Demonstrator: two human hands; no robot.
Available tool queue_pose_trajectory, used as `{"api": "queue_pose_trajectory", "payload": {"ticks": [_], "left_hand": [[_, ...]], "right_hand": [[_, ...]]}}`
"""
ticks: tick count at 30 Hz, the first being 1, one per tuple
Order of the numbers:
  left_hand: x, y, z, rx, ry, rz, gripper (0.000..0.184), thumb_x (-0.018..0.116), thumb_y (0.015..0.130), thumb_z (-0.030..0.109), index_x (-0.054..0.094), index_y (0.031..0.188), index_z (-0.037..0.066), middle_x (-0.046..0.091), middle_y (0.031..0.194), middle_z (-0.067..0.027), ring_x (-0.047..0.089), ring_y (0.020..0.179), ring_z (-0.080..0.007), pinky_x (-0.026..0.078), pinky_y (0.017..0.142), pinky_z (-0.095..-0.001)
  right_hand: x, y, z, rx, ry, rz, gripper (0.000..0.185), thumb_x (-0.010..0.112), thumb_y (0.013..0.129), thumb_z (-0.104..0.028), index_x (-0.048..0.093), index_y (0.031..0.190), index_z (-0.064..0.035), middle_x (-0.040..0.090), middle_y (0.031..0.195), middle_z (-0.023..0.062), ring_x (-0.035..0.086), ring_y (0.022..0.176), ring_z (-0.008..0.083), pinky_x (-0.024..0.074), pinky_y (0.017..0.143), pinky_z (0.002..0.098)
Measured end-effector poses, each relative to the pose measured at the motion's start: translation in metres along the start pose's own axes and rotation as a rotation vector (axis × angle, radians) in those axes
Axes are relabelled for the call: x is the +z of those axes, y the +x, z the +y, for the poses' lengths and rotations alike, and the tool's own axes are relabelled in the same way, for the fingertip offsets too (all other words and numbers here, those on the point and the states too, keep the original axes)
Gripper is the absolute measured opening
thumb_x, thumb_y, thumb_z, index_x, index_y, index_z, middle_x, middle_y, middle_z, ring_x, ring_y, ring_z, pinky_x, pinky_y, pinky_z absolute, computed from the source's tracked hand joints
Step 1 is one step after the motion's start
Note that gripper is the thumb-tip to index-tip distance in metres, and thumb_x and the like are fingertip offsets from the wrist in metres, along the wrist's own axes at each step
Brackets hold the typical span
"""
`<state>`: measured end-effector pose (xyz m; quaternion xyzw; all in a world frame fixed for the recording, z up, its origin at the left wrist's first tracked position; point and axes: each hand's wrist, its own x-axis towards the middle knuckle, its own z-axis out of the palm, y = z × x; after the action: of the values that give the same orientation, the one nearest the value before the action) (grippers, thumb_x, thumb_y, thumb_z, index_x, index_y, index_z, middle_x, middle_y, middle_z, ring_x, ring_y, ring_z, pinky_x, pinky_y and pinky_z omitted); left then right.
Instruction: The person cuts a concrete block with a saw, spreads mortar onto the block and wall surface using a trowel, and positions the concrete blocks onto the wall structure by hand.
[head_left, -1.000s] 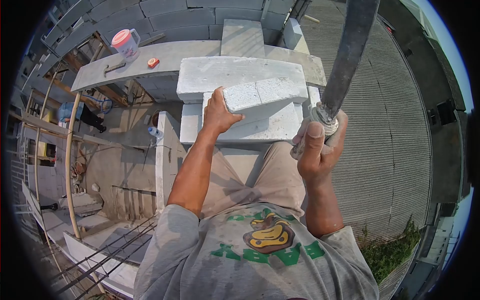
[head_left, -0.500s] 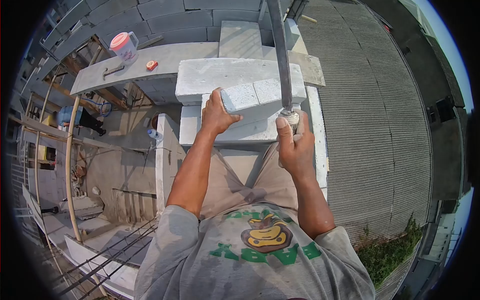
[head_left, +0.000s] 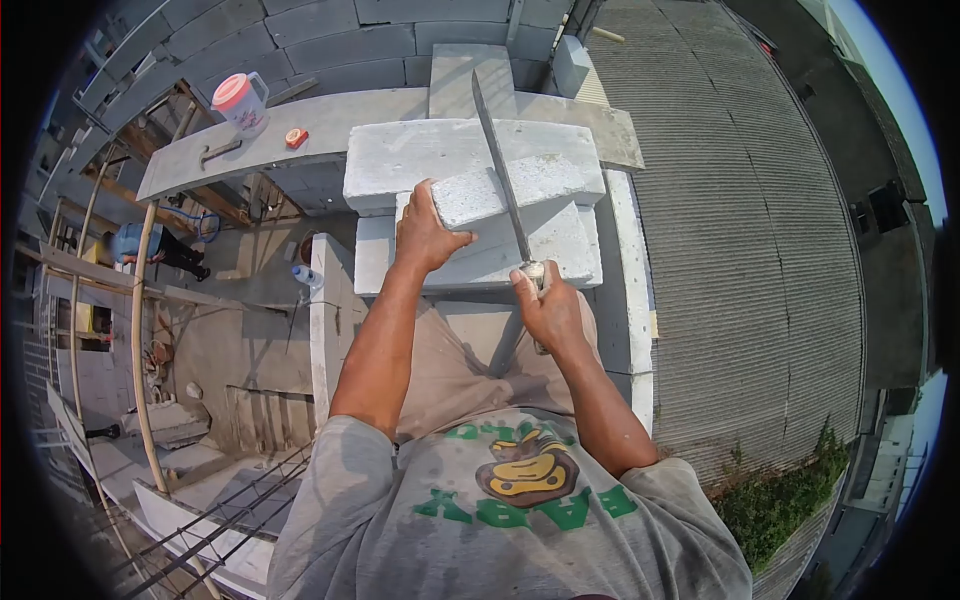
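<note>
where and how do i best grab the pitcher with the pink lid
Probably by the handle, coming from the right: the pitcher stands upright on the ledge, and its handle loops out on that side.

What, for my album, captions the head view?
Left hand on a pale block, right hand holding a blade over it.

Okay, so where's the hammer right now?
In the head view, the hammer lies at the upper left on the long grey ledge, just left of the red tape measure.
</note>
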<state>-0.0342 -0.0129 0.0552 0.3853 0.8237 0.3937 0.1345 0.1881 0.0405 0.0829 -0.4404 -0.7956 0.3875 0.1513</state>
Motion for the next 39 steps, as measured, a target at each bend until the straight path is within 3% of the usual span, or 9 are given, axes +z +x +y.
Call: {"api": "queue_pose_trajectory", "payload": {"ticks": [2, 5, 8, 17, 19, 22, 28, 34, 39], "left_hand": [[0.004, 0.001, -0.009, 0.037, -0.014, 0.023, 0.104, 0.092, 0.055, 0.028, 0.030, 0.136, 0.006, 0.051, 0.129, -0.0205, 0.048, 0.123, -0.0386, 0.041, 0.102, -0.0454], [0.005, 0.000, -0.009, 0.053, -0.045, 0.023, 0.103, 0.092, 0.055, 0.026, 0.031, 0.136, 0.006, 0.051, 0.129, -0.0206, 0.048, 0.123, -0.0388, 0.041, 0.102, -0.0456], [0.004, 0.000, -0.008, 0.066, -0.049, 0.030, 0.101, 0.092, 0.056, 0.026, 0.032, 0.135, 0.005, 0.051, 0.128, -0.0207, 0.049, 0.122, -0.0389, 0.041, 0.101, -0.0456], [-0.001, -0.002, 0.001, 0.033, -0.044, 0.023, 0.100, 0.092, 0.056, 0.025, 0.033, 0.135, 0.005, 0.052, 0.127, -0.0204, 0.049, 0.121, -0.0383, 0.042, 0.099, -0.0453], [0.002, -0.006, -0.001, 0.028, -0.024, 0.019, 0.100, 0.092, 0.056, 0.023, 0.032, 0.134, 0.004, 0.052, 0.127, -0.0209, 0.050, 0.121, -0.0380, 0.043, 0.100, -0.0439], [-0.001, 0.004, 0.002, 0.020, -0.011, 0.040, 0.099, 0.091, 0.056, 0.020, 0.032, 0.134, 0.002, 0.052, 0.125, -0.0220, 0.052, 0.119, -0.0374, 0.043, 0.100, -0.0413], [0.004, -0.002, -0.006, 0.098, -0.108, 0.032, 0.104, 0.091, 0.057, 0.023, 0.030, 0.138, 0.005, 0.048, 0.132, -0.0215, 0.048, 0.124, -0.0365, 0.041, 0.105, -0.0416], [0.040, -0.003, -0.038, -0.010, -0.497, -0.028, 0.105, 0.092, 0.058, 0.026, 0.031, 0.140, 0.003, 0.046, 0.136, -0.0186, 0.047, 0.128, -0.0290, 0.039, 0.108, -0.0356], [0.027, 0.004, -0.011, -0.135, -0.432, 0.115, 0.090, 0.086, 0.064, 0.041, 0.046, 0.125, -0.011, 0.064, 0.111, -0.0214, 0.065, 0.101, -0.0324, 0.051, 0.087, -0.0376]], "right_hand": [[0.010, 0.005, 0.011, 0.000, 0.075, -0.025, 0.048, 0.065, 0.089, -0.038, 0.057, 0.105, 0.0066, 0.066, 0.080, 0.0294, 0.067, 0.079, 0.0448, 0.0512, 0.070, 0.0478], [0.011, 0.015, 0.011, 0.023, 0.312, -0.025, 0.029, 0.066, 0.092, -0.031, 0.055, 0.094, -0.0037, 0.057, 0.064, 0.0032, 0.057, 0.057, 0.0126, 0.0457, 0.050, 0.0316], [-0.012, 0.012, -0.015, 0.005, 0.308, -0.054, 0.042, 0.065, 0.091, -0.034, 0.053, 0.110, 0.0015, 0.065, 0.077, 0.0151, 0.063, 0.067, 0.0263, 0.0496, 0.064, 0.0373], [-0.054, -0.010, -0.068, -0.365, 0.417, 0.435, 0.030, 0.050, 0.100, -0.032, 0.049, 0.107, -0.0024, 0.054, 0.071, 0.0049, 0.052, 0.058, 0.0093, 0.0434, 0.050, 0.0253], [-0.004, 0.000, -0.018, -0.050, -0.017, 0.116, 0.036, 0.055, 0.096, -0.033, 0.051, 0.099, 0.0027, 0.061, 0.069, 0.0228, 0.063, 0.065, 0.0366, 0.0483, 0.064, 0.0458], [-0.001, 0.010, -0.004, -0.039, 0.081, 0.002, 0.040, 0.055, 0.095, -0.034, 0.051, 0.099, 0.0058, 0.063, 0.076, 0.0322, 0.062, 0.072, 0.0507, 0.0489, 0.066, 0.0528], [0.011, 0.006, -0.001, -0.036, 0.113, 0.082, 0.035, 0.059, 0.093, -0.032, 0.054, 0.096, 0.0026, 0.063, 0.070, 0.0266, 0.064, 0.068, 0.0450, 0.0495, 0.063, 0.0468], [-0.022, 0.003, -0.017, -0.294, 0.381, 0.346, 0.022, 0.063, 0.092, -0.022, 0.057, 0.098, -0.0016, 0.058, 0.067, 0.0093, 0.057, 0.059, 0.0174, 0.0465, 0.058, 0.0329], [-0.034, 0.004, 0.019, -0.219, 0.604, 0.290, 0.022, 0.064, 0.093, -0.022, 0.059, 0.098, -0.0011, 0.056, 0.071, 0.0007, 0.048, 0.064, 0.0080, 0.0420, 0.058, 0.0252]]}}
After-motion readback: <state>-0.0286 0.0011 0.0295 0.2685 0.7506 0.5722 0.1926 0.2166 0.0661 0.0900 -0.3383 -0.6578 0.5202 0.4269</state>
